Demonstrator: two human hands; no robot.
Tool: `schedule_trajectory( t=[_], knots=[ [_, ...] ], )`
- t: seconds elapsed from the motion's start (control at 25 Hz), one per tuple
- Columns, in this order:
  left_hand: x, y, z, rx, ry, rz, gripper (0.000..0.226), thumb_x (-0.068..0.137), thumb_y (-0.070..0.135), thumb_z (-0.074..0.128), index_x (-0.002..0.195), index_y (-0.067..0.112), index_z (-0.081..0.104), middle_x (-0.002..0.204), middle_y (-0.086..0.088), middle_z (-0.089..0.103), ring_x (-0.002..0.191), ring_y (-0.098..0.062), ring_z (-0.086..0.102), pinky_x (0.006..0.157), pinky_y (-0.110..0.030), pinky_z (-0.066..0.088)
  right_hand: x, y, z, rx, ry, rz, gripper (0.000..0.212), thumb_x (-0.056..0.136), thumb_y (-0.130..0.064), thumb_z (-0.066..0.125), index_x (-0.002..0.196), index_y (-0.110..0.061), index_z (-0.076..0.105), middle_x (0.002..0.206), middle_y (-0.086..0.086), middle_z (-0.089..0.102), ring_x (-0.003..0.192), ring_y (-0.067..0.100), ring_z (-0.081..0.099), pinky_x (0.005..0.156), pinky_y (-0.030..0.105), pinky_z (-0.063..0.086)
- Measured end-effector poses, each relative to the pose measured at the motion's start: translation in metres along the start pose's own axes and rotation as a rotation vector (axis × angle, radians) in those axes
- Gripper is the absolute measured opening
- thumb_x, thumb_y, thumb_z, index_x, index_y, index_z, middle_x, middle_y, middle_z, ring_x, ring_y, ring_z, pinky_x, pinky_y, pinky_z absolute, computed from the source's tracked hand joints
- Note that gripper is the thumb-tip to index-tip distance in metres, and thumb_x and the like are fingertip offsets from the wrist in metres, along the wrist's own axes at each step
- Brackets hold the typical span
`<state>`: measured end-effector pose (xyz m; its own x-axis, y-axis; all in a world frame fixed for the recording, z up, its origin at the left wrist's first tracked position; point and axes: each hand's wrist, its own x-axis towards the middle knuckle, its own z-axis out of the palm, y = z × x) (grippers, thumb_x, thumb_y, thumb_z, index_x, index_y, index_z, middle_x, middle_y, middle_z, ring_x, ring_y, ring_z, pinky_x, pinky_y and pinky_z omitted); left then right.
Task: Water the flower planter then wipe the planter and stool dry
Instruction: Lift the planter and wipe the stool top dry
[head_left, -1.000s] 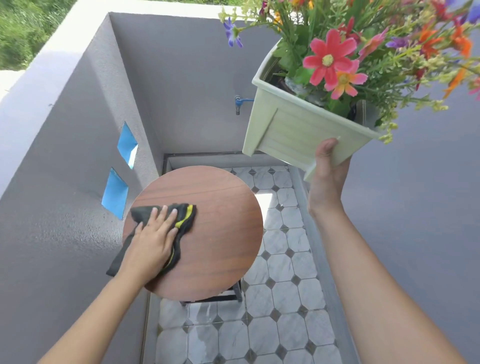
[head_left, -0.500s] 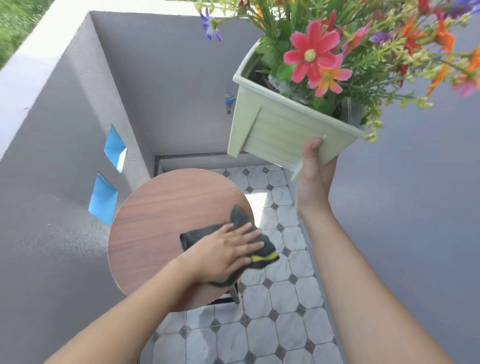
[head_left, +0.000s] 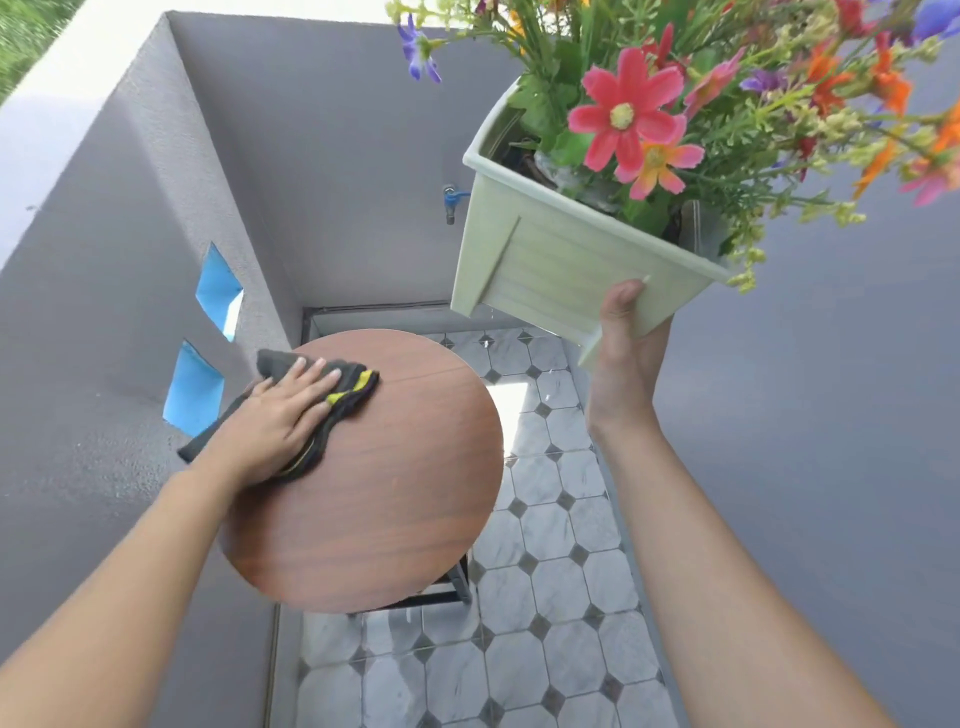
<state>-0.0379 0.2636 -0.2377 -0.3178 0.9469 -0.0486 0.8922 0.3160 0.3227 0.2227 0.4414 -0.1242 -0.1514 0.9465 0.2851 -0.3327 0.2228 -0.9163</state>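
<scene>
On the far-left part of the stool seat, the left hand lies flat with straight fingers and presses a dark cloth against the wood. The right hand grasps the planter at its near lower corner, thumb on the slatted face, and holds it tilted in the air, above and to the right of the seat and not touching it. The bare remainder of the seat lies to the right of the left hand and toward the person. The seat is round, so no stroke axis is preferred. The left hand is the nearer one. Judgement: the next wiping stroke should run rightward and nearward while the planter is kept clear.
</scene>
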Motion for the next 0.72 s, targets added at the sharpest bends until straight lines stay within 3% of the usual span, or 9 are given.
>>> schedule_trajectory(
  t=[0.12, 0.24, 0.32, 0.4, 0.52, 0.64, 0.72],
  knots=[
    [0.062, 0.035, 0.009, 0.009, -0.037, 0.032, 0.046, 0.103, 0.025, 0.036, 0.148, 0.017, 0.031, 0.158, -0.008, 0.02, 0.147, -0.023, 0.011, 0.114, -0.041, 0.012, 0.001, -0.005, 0.001, 0.016, -0.006, 0.009, 0.063, 0.078, -0.054, 0.063, 0.116, -0.007, 0.043, 0.099, -0.009, 0.055, 0.093, -0.006, 0.058, 0.082, 0.011, 0.045],
    [0.074, 0.088, 0.027, 0.055, -0.111, 0.285, 0.047, 0.103, 0.03, 0.032, 0.149, 0.019, 0.029, 0.159, -0.006, 0.019, 0.147, -0.022, 0.009, 0.114, -0.04, 0.012, 0.0, -0.004, -0.001, -0.016, 0.002, -0.017, 0.033, 0.09, -0.031, 0.055, 0.115, -0.012, 0.044, 0.099, -0.009, 0.055, 0.091, -0.01, 0.058, 0.079, 0.007, 0.044],
    [0.051, 0.115, 0.037, 0.091, -0.155, 0.482, 0.048, 0.103, 0.033, 0.031, 0.149, 0.02, 0.029, 0.158, -0.004, 0.02, 0.147, -0.021, 0.009, 0.115, -0.039, 0.012, -0.002, -0.006, 0.0, -0.022, 0.02, -0.03, 0.028, 0.09, -0.025, 0.052, 0.113, -0.01, 0.044, 0.096, -0.009, 0.053, 0.088, -0.011, 0.057, 0.078, 0.007, 0.044],
    [0.015, 0.127, 0.042, 0.107, -0.199, 0.618, 0.049, 0.102, 0.037, 0.028, 0.149, 0.022, 0.029, 0.158, -0.001, 0.02, 0.146, -0.019, 0.007, 0.116, -0.039, 0.01, -0.003, -0.009, 0.001, -0.028, 0.024, -0.034, 0.035, 0.087, -0.032, 0.054, 0.111, -0.009, 0.043, 0.095, -0.009, 0.052, 0.087, -0.008, 0.057, 0.08, 0.009, 0.044],
    [-0.046, 0.121, 0.039, 0.112, -0.259, 0.689, 0.051, 0.101, 0.042, 0.021, 0.147, 0.023, 0.033, 0.156, 0.002, 0.025, 0.144, -0.017, 0.007, 0.115, -0.039, 0.007, -0.006, -0.009, 0.003, 0.002, 0.003, -0.004, 0.03, 0.086, -0.034, 0.053, 0.109, -0.016, 0.046, 0.099, -0.008, 0.053, 0.093, -0.005, 0.057, 0.085, 0.014, 0.045],
    [-0.094, 0.089, 0.028, 0.19, -0.181, 0.653, 0.051, 0.102, 0.041, 0.017, 0.139, 0.024, 0.048, 0.147, 0.001, 0.043, 0.138, -0.018, 0.031, 0.107, -0.044, 0.033, -0.01, -0.007, 0.006, -0.005, -0.009, -0.009, 0.044, 0.081, -0.042, 0.053, 0.103, -0.007, 0.041, 0.09, -0.009, 0.048, 0.084, -0.004, 0.053, 0.084, 0.012, 0.044],
    [-0.107, 0.063, 0.016, 0.185, -0.164, 0.554, 0.055, 0.102, 0.042, 0.014, 0.136, 0.022, 0.052, 0.144, 0.0, 0.048, 0.134, -0.022, 0.039, 0.099, -0.047, 0.042, -0.011, -0.004, 0.007, -0.009, -0.026, -0.01, 0.042, 0.082, -0.042, 0.054, 0.102, -0.007, 0.041, 0.089, -0.01, 0.048, 0.084, -0.003, 0.053, 0.085, 0.014, 0.044]
  ],
)
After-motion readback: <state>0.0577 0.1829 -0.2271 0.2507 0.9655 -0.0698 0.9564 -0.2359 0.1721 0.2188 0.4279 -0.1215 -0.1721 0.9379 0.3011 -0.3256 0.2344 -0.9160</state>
